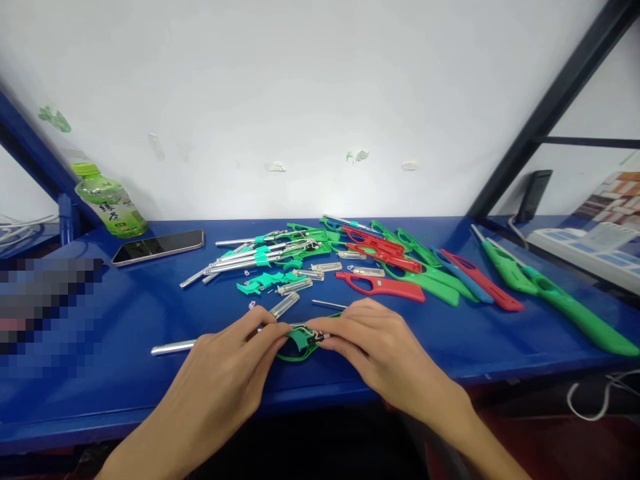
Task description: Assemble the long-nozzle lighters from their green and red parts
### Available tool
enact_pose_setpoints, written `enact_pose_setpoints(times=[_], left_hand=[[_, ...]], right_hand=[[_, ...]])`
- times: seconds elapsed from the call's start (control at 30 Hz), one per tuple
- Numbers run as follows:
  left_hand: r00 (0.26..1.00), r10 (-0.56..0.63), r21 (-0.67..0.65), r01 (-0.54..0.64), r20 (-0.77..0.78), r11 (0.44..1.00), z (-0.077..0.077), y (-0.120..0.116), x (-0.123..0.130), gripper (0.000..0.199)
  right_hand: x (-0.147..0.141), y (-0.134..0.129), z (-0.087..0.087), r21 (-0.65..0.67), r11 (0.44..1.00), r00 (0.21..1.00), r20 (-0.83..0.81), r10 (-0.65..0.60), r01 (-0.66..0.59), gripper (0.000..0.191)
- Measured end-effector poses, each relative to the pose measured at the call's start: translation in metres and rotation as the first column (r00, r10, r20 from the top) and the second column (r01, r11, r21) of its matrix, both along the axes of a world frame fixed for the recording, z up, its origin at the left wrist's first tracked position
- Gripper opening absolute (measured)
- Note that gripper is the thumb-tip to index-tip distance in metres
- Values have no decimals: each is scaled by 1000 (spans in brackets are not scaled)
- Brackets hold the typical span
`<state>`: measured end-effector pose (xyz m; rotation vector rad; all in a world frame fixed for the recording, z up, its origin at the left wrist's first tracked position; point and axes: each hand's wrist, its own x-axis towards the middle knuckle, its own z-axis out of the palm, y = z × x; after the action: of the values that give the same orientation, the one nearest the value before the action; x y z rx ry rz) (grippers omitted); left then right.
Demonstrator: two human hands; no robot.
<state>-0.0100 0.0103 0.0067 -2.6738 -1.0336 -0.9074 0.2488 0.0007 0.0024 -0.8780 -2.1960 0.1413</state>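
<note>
Green looped plastic lighter shell between the hands, over the glossy blue table's front; left hand clamps its near-left end, fingertips together; right hand pinches small black part with thin white wire; level shell, light pressure should spare wire.

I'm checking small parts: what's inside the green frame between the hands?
A teal piece, black part and pale wire show; the left hand and right hand hide the rest.

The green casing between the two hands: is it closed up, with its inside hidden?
No, the green casing is open, with a teal trigger and a white wire showing inside it.
</note>
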Motion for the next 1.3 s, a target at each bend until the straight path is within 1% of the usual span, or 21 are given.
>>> enact_pose_setpoints(times=[0.1, 0.27, 0.47, 0.67, 0.8, 0.9, 0.97, 1.1, 1.23, 1.3], left_hand=[[1000, 3, 21, -3, -1, 1000, 0, 0, -1, 25], [1000, -2, 19, 2, -14, 1000, 0, -2, -2, 24], [1000, 19, 77, -17, -20, 997, -1, -3, -1, 22], [997, 54, 86, -49, -58, 995, -4, -4, -2, 22], [999, 46, 69, -44, -24, 997, -3, -4, -2, 20], [999, 37, 71, -36, -11, 997, -2, -3, -1, 21], [1000, 31, 65, -31, -4, 997, -2, -2, 1, 21], [1000, 22, 50, -22, 2, 998, 0, -3, 3, 20], [999, 35, 43, -35, 9, 998, 0, -5, 3, 20], [999, 35, 44, -36, 18, 998, -1, -6, 3, 20]], right_hand=[[0, 0, 0, 1, 1000, 1000, 2, -3, 3, 24], [0, 2, -2, 34, 999, 1000, -9, -3, 3, 27], [1, 4, -5, 59, 998, 1000, -23, 6, -5, 27], [1, 2, -2, 50, 999, 1000, 0, 3, -3, 26], [0, 2, -1, 67, 998, 1000, 6, -18, 18, 26], [-1, 1, -1, 58, 994, 996, -22, -88, 89, 27], [-1, 0, -1, 46, 991, 991, -56, -122, 125, 24], [-1, -2, 2, 6, 993, 990, -80, -113, 114, 13], [-2, -5, 6, -24, 989, 989, -20, -146, 145, 12], [-2, -7, 8, -33, 991, 992, 3, -129, 129, 12]])
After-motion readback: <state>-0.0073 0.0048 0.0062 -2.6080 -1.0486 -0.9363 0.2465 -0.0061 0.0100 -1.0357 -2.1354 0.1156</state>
